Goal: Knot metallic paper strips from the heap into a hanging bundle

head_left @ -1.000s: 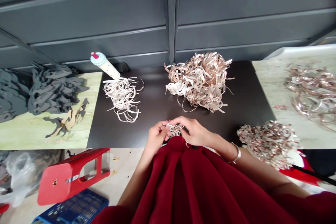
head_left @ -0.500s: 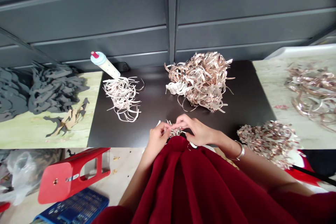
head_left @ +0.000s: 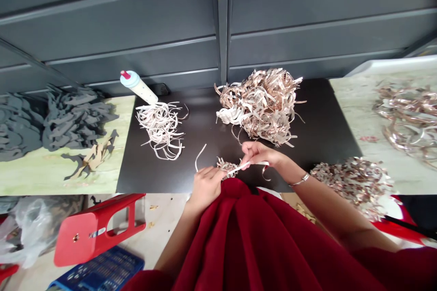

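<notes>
A narrow white strip stretches between my two hands near the front edge of the black board. My left hand is closed on its left part, and a loose white end curls up beyond the knuckles. My right hand pinches the strip farther right, with a tail hanging below the fingers. Just behind the strip lies a small heap of short, shiny bits, partly hidden by my hands. A tangled pile of rose-gold and white strips lies behind my right hand, and a pile of white strips is at the left.
A tumbler leans at the back left of the black board. Dark grey cut pieces are heaped farther left. More shiny clippings sit at the right front. A red stool and blue crate stand below.
My hands have moved apart, the right one shifting right and slightly away from me. The white strip now shows stretched between them, and more of the small heap is visible.
</notes>
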The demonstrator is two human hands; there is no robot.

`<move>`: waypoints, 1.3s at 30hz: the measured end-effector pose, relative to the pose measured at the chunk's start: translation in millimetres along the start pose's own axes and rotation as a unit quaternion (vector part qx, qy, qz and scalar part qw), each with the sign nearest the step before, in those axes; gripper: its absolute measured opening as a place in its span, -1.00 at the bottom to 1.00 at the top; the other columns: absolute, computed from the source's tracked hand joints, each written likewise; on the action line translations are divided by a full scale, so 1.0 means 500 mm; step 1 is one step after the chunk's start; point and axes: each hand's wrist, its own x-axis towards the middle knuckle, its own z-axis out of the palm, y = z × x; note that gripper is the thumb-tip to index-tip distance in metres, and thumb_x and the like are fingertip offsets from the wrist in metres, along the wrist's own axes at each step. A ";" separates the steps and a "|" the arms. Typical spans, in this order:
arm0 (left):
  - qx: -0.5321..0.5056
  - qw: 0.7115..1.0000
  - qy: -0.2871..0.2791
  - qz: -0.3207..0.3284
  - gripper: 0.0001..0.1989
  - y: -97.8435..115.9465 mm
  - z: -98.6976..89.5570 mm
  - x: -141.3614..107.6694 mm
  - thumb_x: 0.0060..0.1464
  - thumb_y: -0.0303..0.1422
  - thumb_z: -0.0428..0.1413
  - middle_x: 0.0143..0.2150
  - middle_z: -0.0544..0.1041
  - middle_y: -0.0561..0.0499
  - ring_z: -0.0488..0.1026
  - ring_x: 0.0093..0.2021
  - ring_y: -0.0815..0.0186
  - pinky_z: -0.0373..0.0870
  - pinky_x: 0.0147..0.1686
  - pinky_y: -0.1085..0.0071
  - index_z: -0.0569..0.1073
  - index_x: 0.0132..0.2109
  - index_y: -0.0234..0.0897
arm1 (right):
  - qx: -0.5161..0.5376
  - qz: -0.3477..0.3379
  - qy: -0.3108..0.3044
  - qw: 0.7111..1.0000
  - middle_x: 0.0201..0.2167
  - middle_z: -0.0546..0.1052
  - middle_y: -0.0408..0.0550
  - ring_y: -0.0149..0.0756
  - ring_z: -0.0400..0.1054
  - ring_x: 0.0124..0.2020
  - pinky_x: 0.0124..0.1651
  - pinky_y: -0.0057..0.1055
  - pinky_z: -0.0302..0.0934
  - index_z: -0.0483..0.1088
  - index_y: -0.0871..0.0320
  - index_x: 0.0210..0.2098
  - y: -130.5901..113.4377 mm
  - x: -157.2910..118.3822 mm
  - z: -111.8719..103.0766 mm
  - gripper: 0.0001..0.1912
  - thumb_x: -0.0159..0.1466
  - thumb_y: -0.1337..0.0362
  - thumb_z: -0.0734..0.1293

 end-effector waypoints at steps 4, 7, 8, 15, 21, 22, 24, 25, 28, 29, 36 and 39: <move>0.041 0.994 0.034 0.091 -0.71 -0.009 0.005 -0.010 0.15 -0.57 -0.08 -0.46 0.57 0.00 0.44 -0.46 0.34 0.21 -0.43 0.43 0.48 -0.37 -0.25 | -0.035 0.009 0.006 0.999 -0.52 0.59 -0.07 -0.31 0.49 -0.53 -0.49 -0.48 0.31 0.12 0.13 -0.45 0.053 0.058 -0.002 -0.60 0.01 0.19 0.46; 0.054 0.986 0.067 0.140 -0.75 -0.012 0.007 -0.021 0.17 -0.54 -0.05 -0.45 0.58 0.03 0.45 -0.47 0.38 0.24 -0.45 0.45 0.47 -0.35 -0.24 | -0.091 0.023 0.020 0.995 -0.52 0.53 -0.12 -0.38 0.44 -0.54 -0.52 -0.50 0.29 0.24 0.21 -0.41 0.103 0.112 -0.005 -0.71 0.15 0.19 0.42; 0.056 0.984 0.079 0.149 -0.77 -0.013 0.006 -0.026 0.18 -0.52 -0.03 -0.45 0.58 0.04 0.45 -0.47 0.38 0.26 -0.44 0.46 0.47 -0.35 -0.23 | -0.115 0.028 0.029 0.993 -0.48 0.51 -0.13 -0.41 0.42 -0.52 -0.48 -0.48 0.31 0.31 0.25 -0.36 0.119 0.129 -0.010 -0.76 0.23 0.19 0.36; 0.064 0.984 0.145 0.077 -0.82 -0.049 0.000 -0.059 0.17 -0.55 -0.03 -0.40 0.58 -0.01 0.50 -0.41 0.35 0.37 -0.38 0.45 0.43 -0.26 -0.26 | -0.312 0.001 0.178 0.933 -0.02 0.42 0.02 -0.22 0.39 -0.10 -0.08 -0.17 0.35 0.32 0.20 0.03 0.206 0.202 -0.039 -0.68 0.33 0.20 0.27; 0.087 0.986 0.143 -0.025 -0.86 -0.105 0.006 -0.059 0.20 -0.50 0.00 -0.32 0.57 -0.02 0.52 -0.30 0.34 0.40 -0.26 0.46 0.44 -0.23 -0.26 | -0.472 -0.028 0.117 0.874 0.01 0.41 0.03 -0.21 0.37 -0.05 -0.02 -0.14 0.32 0.34 0.18 0.01 0.282 0.182 -0.002 -0.71 0.34 0.21 0.27; 0.092 0.985 0.138 -0.039 -0.86 -0.114 0.007 -0.061 0.21 -0.48 -0.01 -0.31 0.57 -0.02 0.52 -0.29 0.35 0.40 -0.25 0.46 0.45 -0.23 -0.26 | -0.488 -0.031 0.096 0.867 0.01 0.42 0.02 -0.20 0.37 -0.04 -0.01 -0.12 0.31 0.34 0.19 0.00 0.290 0.169 -0.002 -0.71 0.33 0.20 0.27; 0.110 0.983 0.127 -0.077 -0.84 -0.134 0.007 -0.069 0.22 -0.45 -0.02 -0.29 0.57 -0.02 0.52 -0.27 0.34 0.40 -0.23 0.46 0.46 -0.22 -0.25 | -0.514 -0.037 0.067 0.854 -0.02 0.44 0.02 -0.18 0.36 -0.01 0.05 -0.08 0.26 0.38 0.21 -0.05 0.300 0.140 -0.008 -0.74 0.32 0.22 0.28; 0.122 0.980 0.121 -0.100 -0.82 -0.147 0.006 -0.073 0.23 -0.43 -0.03 -0.27 0.56 -0.03 0.51 -0.26 0.32 0.40 -0.22 0.45 0.47 -0.22 -0.25 | -0.524 -0.040 0.058 0.849 -0.04 0.46 0.02 -0.19 0.35 0.00 0.09 -0.08 0.22 0.41 0.21 -0.09 0.301 0.125 -0.014 -0.79 0.32 0.25 0.28; 0.164 0.966 0.090 -0.181 -0.78 -0.199 0.006 -0.078 0.24 -0.39 -0.04 -0.24 0.54 -0.07 0.50 -0.22 0.26 0.40 -0.21 0.40 0.50 -0.22 -0.27 | -0.536 -0.051 0.058 0.841 -0.03 0.50 0.00 -0.24 0.32 0.04 0.17 -0.22 0.13 0.48 0.10 -0.10 0.297 0.092 -0.029 -0.77 0.30 0.36 0.25; 0.177 0.959 0.076 -0.208 -0.77 -0.222 0.006 -0.076 0.24 -0.39 -0.05 -0.24 0.54 -0.08 0.49 -0.22 0.24 0.39 -0.20 0.38 0.51 -0.22 -0.28 | -0.537 -0.053 0.067 0.839 0.00 0.49 -0.01 -0.25 0.33 0.05 0.17 -0.24 0.13 0.48 0.06 -0.07 0.296 0.088 -0.032 -0.74 0.29 0.36 0.25; 0.230 0.906 -0.050 -0.351 -0.82 -0.373 0.005 -0.035 0.21 -0.34 0.05 -0.12 0.50 -0.07 0.45 -0.08 0.22 0.36 -0.02 0.14 0.47 -0.15 -0.34 | -0.546 -0.018 0.242 0.802 -0.41 0.58 -0.01 -0.26 0.47 -0.35 -0.32 -0.46 0.31 0.52 0.22 -0.38 0.310 0.122 -0.038 -0.75 0.12 0.48 0.21; 0.218 0.890 -0.085 -0.391 -0.74 -0.400 0.003 -0.025 0.19 -0.28 0.08 -0.01 0.47 -0.10 0.43 -0.03 0.20 0.37 -0.02 0.10 0.43 -0.04 -0.33 | -0.568 -0.011 0.276 0.775 -0.59 0.52 -0.12 -0.33 0.43 -0.52 -0.46 -0.52 0.24 0.46 0.19 -0.54 0.306 0.134 -0.043 -0.74 0.06 0.54 0.18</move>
